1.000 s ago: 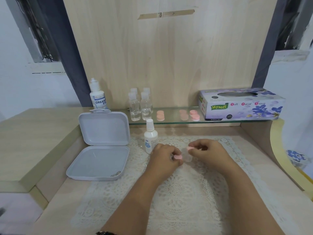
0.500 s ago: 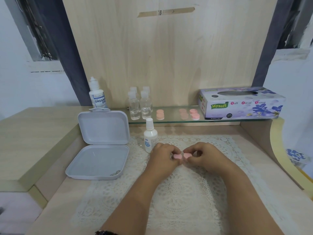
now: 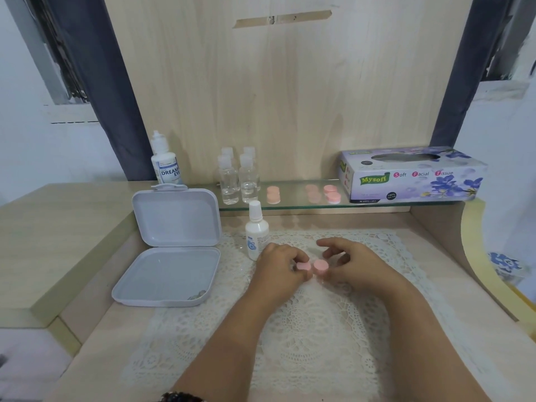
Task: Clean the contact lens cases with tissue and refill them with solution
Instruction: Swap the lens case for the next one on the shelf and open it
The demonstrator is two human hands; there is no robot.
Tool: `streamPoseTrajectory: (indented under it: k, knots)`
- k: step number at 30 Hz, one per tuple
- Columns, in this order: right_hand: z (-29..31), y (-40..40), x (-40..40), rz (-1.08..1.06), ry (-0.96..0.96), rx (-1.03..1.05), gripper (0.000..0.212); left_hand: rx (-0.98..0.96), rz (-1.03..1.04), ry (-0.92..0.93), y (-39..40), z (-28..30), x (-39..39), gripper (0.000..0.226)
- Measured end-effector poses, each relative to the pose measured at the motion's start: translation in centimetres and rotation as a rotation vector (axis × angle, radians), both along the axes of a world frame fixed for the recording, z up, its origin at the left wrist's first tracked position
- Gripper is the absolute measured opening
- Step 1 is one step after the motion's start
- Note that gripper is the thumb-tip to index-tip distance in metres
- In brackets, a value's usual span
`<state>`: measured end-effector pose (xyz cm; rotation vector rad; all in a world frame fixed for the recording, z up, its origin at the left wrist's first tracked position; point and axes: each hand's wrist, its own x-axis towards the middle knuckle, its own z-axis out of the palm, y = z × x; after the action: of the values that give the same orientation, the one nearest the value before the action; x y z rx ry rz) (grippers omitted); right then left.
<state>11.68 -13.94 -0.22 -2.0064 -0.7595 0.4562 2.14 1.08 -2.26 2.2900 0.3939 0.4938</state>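
A contact lens case with two pink caps [image 3: 312,266] sits between my hands over the lace doily [image 3: 290,329]. My left hand [image 3: 280,271] grips the left end of the case, fingers curled round the left cap. My right hand [image 3: 352,264] pinches the right pink cap from the side, with the index finger raised above it. A small white solution bottle [image 3: 256,230] stands upright just left of my left hand. The tissue box [image 3: 412,175] lies on the glass shelf [image 3: 293,203] at the back right.
An open white plastic box [image 3: 171,250] lies to the left. A larger solution bottle [image 3: 166,162], several small clear bottles [image 3: 239,181] and more pink lens cases [image 3: 322,192] stand on the glass shelf. A raised wooden ledge [image 3: 58,233] borders the left side.
My right hand brought the pink cap back to the case beside the left cap. Its index finger has now lifted off while the others stay on the cap.
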Motion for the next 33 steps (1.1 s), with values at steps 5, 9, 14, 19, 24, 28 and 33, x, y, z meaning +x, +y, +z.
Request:
streamPoseTrajectory:
  k: [5,9,14,19,24,28,33]
  knots:
    - [0.1,-0.8,0.4,0.031,0.067,-0.006,0.052,-0.007,-0.012,-0.007,0.1,-0.3,0.1,0.024]
    - [0.3,-1.4,0.4,0.051,0.064,-0.011,0.045,-0.015,-0.011,-0.016,0.3,-0.7,0.3,0.027]
    - [-0.7,-0.7,-0.9,-0.02,0.067,0.121,0.031,-0.006,-0.028,-0.042,0.3,-0.7,0.4,0.02]
    - [-1.1,-0.1,-0.5,-0.027,-0.128,0.013,0.023,-0.014,-0.026,-0.038,0.3,-0.8,0.4,0.022]
    - [-1.3,-0.2,-0.3,0.022,-0.159,0.013,0.02,-0.037,-0.01,-0.027,0.4,-0.8,0.4,0.027]
    - [-1.1,-0.2,-0.2,0.062,-0.168,-0.008,0.023,-0.025,-0.016,-0.028,0.4,-0.8,0.3,0.025]
    - [-1.0,-0.1,-0.1,0.021,-0.173,-0.003,0.019,-0.034,-0.005,-0.021,0.3,-0.7,0.3,0.024]
